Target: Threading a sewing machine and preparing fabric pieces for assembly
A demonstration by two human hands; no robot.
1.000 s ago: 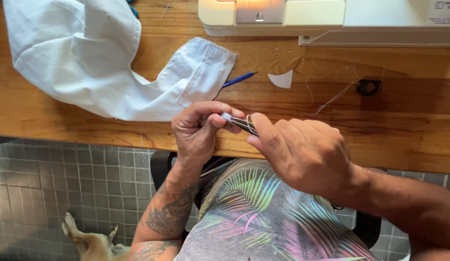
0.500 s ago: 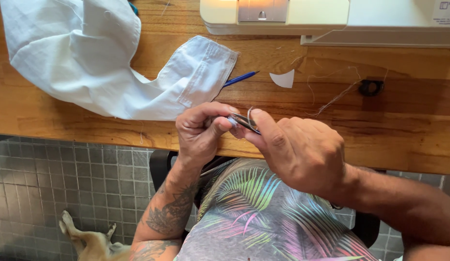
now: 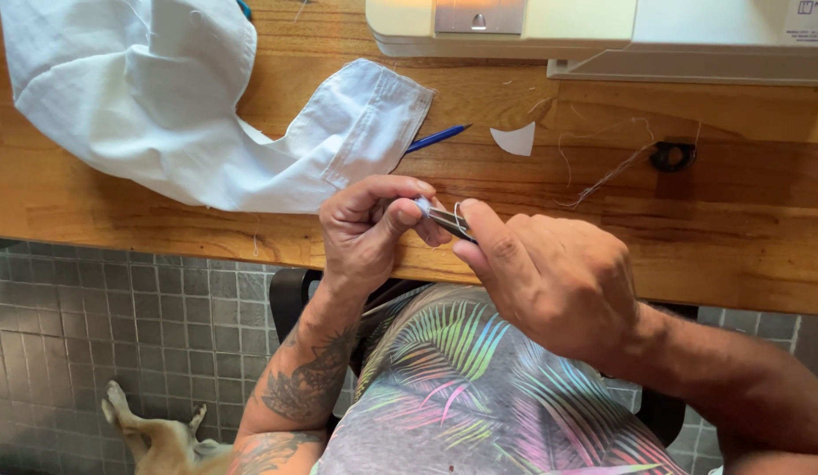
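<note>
While the head view looks down over the edge of the wooden tabletop (image 3: 163,224), both hands meet just above the person's lap, in front of a shirt printed with coloured palm leaves; the left hand (image 3: 374,230) is curled narrow, thumb and forefinger pinched on something small and pale at the tip of a slim metal tool (image 3: 446,220), and the right hand (image 3: 554,274) is closed around that tool, forefinger laid along it, with a thin loop of thread or wire just visible above the fingers. Whether the tool is a pair of tweezers or small snips cannot be told. Just beyond the left hand lies a white garment (image 3: 154,105), its cuff end nearest the knuckles and lying flat, untouched by either hand. Past the cuff, between the hands and the far edge, rest a blue pen (image 3: 437,137) and a small white scrap (image 3: 516,139); loose threads (image 3: 602,176) trail beyond the right hand towards a small black ring (image 3: 671,157). Farther off stands a cream sewing machine (image 3: 602,31). Judging by this, the fine work at the tool's tip is in hand, while the garment waits off the machine, so any stitching looks not yet begun
</note>
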